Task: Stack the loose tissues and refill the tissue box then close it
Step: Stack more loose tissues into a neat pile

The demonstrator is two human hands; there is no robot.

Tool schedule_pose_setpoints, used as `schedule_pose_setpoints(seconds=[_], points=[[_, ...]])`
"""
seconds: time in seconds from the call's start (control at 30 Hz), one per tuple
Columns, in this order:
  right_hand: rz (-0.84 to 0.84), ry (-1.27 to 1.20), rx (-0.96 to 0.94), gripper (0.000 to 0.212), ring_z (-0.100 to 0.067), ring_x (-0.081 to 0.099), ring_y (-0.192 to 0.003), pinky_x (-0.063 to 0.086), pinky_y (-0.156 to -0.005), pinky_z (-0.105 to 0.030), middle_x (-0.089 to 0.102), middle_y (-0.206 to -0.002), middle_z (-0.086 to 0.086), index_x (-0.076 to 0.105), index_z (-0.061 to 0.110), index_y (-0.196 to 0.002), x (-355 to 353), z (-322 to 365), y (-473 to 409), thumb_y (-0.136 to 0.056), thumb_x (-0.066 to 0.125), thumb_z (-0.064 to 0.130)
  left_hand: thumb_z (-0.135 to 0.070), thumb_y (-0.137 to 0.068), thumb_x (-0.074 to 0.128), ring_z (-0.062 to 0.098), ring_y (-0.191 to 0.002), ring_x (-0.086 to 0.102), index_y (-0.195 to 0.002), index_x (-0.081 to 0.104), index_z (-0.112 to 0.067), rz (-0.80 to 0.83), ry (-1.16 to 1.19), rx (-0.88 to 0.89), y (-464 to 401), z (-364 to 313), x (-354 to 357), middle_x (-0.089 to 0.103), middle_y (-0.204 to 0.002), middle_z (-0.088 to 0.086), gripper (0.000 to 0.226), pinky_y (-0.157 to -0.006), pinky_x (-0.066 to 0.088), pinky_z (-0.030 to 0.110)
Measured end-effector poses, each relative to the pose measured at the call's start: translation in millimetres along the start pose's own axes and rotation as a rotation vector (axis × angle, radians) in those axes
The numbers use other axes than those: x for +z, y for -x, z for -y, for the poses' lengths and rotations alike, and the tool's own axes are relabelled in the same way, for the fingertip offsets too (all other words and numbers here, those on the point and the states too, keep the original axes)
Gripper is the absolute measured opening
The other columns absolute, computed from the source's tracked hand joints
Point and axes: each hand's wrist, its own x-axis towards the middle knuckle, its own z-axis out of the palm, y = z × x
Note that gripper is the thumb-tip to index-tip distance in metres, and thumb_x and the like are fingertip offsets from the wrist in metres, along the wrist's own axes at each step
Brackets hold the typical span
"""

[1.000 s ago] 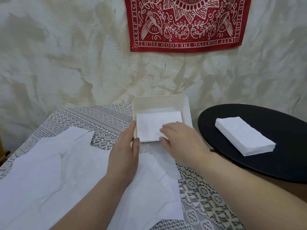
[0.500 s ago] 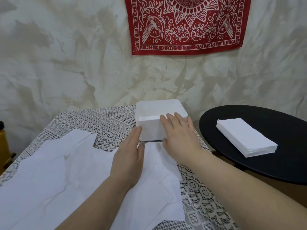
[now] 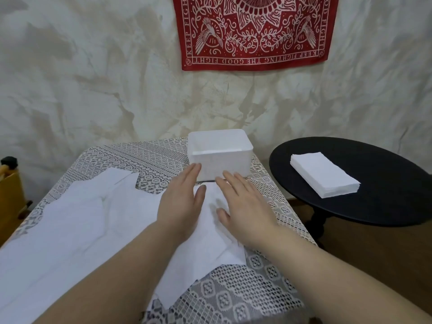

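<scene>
Both hands are withdrawing from the tissue box, now inverted at the table's far edge. Left hand and right hand are hovering, fingers straight, holding nothing (2 empty palms). Judged next: gathering loose tissues.

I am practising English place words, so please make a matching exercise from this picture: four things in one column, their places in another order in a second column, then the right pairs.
Things:
1. white box
2. neat tissue stack
3. red cloth
4. loose tissues

Places:
a. hanging on the wall
b. spread over the lace tablecloth
c. on the round black table
d. at the far edge of the lace tablecloth

Pairs: 1-d, 2-c, 3-a, 4-b
</scene>
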Motion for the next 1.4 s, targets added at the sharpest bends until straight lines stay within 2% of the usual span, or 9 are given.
schedule_pose_setpoints(seconds=[0.13, 0.27, 0.47, 0.73, 0.93, 1.1, 1.23, 1.3, 1.4], points=[[0.046, -0.134, 0.086, 0.065, -0.015, 0.01, -0.144, 0.014, -0.114, -0.029, 0.006, -0.158, 0.004, 0.016, 0.022, -0.15, -10, 13, 31, -0.095, 0.045, 0.042, -0.033, -0.095, 0.05, 0.012, -0.135, 0.029, -0.143, 0.037, -0.025, 0.083, -0.091, 0.035, 39, -6, -29, 0.035, -0.149, -0.009, 0.051, -0.106, 0.021, 0.022], [0.131, -0.251, 0.131, 0.066, -0.015, 0.027, -0.138, 0.028, -0.108, -0.03, 0.024, -0.154, 0.004, 0.023, 0.023, -0.147, -13, 27, 56, -0.091, 0.053, 0.041, -0.042, -0.088, 0.058, 0.017, -0.123, 0.044, -0.128, 0.057, -0.022, 0.169, -0.194, 0.044, 94, 3, -59, 0.056, -0.132, -0.008, 0.044, -0.102, 0.032, 0.026], [0.171, -0.292, 0.123, 0.058, -0.013, 0.043, -0.127, 0.037, -0.101, -0.03, 0.039, -0.144, 0.007, 0.035, 0.025, -0.142, -10, 54, 78, -0.089, 0.055, 0.039, -0.08, -0.063, 0.043, 0.006, -0.122, 0.046, -0.124, 0.06, -0.029, 0.392, -0.209, 0.011, 147, 8, -89, 0.054, -0.131, -0.016, 0.081, -0.098, 0.034, 0.021], [0.146, -0.278, 0.134, 0.049, -0.01, 0.044, -0.124, 0.036, -0.098, -0.026, 0.043, -0.14, 0.007, 0.045, 0.023, -0.135, -2, 58, 92, -0.09, 0.053, 0.038, -0.033, -0.082, 0.07, 0.01, -0.095, 0.063, -0.088, 0.073, -0.025, 0.194, -0.172, 0.026, 161, 1, -85, 0.07, -0.096, -0.015, 0.01, -0.075, 0.05, 0.027], [0.077, -0.283, 0.083, 0.049, -0.01, 0.031, -0.132, 0.024, -0.108, -0.025, 0.041, -0.142, 0.007, 0.051, 0.023, -0.131, -1, 57, 95, -0.086, 0.058, 0.037, -0.034, -0.088, 0.059, 0.005, -0.088, 0.061, -0.094, 0.071, -0.028, 0.087, -0.054, -0.094, 162, -5, -88, 0.068, -0.092, -0.014, 0.015, -0.077, 0.046, 0.024], [0.043, -0.328, 0.058, 0.034, -0.011, 0.032, -0.129, 0.031, -0.106, -0.029, 0.048, -0.135, 0.006, 0.064, 0.023, -0.116, -1, 55, 97, -0.082, 0.06, 0.027, -0.048, -0.076, 0.042, -0.001, -0.084, 0.06, -0.071, 0.054, -0.043, 0.149, 0.132, -0.131, 169, -7, -103, 0.065, -0.09, -0.022, 0.014, -0.075, 0.048, 0.025], [0.119, -0.354, 0.099, 0.038, -0.006, 0.036, -0.126, 0.031, -0.099, -0.024, 0.046, -0.135, 0.012, 0.063, 0.027, -0.115, -5, 57, 97, -0.083, 0.05, 0.042, -0.042, -0.091, 0.05, 0.008, -0.08, 0.055, -0.1, 0.061, -0.03, 0.042, -0.051, -0.352, 155, 5, -107, 0.059, -0.096, -0.009, 0.019, -0.072, 0.041, 0.027], [0.151, -0.36, 0.106, 0.054, -0.007, 0.038, -0.125, 0.032, -0.098, -0.024, 0.043, -0.138, 0.013, 0.06, 0.027, -0.118, -7, 59, 97, -0.08, 0.037, 0.058, -0.049, -0.087, 0.053, 0.012, -0.084, 0.056, -0.124, 0.052, -0.025, 0.127, -0.153, -0.441, 152, 8, -107, 0.057, -0.092, -0.009, 0.043, -0.073, 0.043, 0.028], [0.159, -0.364, 0.094, 0.082, -0.008, 0.042, -0.125, 0.034, -0.097, -0.025, 0.042, -0.14, 0.012, 0.059, 0.026, -0.121, -7, 59, 97, -0.071, 0.015, 0.073, -0.053, -0.081, 0.06, 0.01, -0.081, 0.057, -0.131, 0.045, -0.027, 0.207, -0.105, -0.466, 152, 0, -103, 0.057, -0.083, -0.012, 0.059, -0.07, 0.044, 0.028]])
